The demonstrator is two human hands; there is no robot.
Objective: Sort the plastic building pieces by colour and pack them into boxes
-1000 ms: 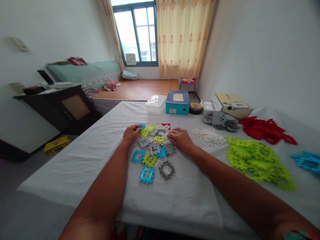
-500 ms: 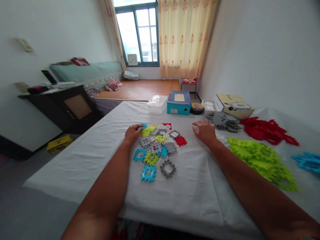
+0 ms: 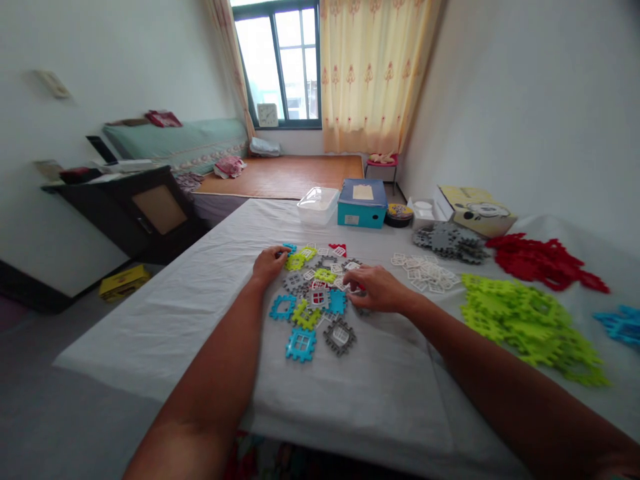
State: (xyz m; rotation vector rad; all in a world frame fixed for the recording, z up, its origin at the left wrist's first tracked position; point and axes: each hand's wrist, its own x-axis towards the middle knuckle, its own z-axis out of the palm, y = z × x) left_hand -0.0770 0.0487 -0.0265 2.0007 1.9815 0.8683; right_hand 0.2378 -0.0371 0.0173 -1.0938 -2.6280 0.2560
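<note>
A loose cluster of toothed plastic building tiles in blue, green, grey and red lies before me, with white window-frame inserts among them. My left hand [image 3: 271, 261] rests at its far left edge, fingers curled in. The fingertips meet a blue tile [image 3: 289, 249], beside a green tile [image 3: 296, 261]; whatever they grip is hidden. Over the right side of the cluster, my right hand [image 3: 379, 289] reaches in with thumb and fingers bent but apart. A red tile [image 3: 357, 288] shows in that gap, partly covered by the hand. Nearer me are a blue window tile [image 3: 301, 344] and a dark grey tile [image 3: 340, 335].
Sorted piles lie to the right: white inserts [image 3: 425, 272], grey tiles [image 3: 449, 241], red pieces [image 3: 540, 262], green tiles [image 3: 530, 327] and blue tiles [image 3: 620, 325]. A clear plastic box [image 3: 317, 205] and a blue box [image 3: 361, 205] stand at the table's far edge.
My right hand has moved left from the white inserts to the cluster, uncovering the white pile. My left hand stays by the blue tile. The view has shifted slightly.
</note>
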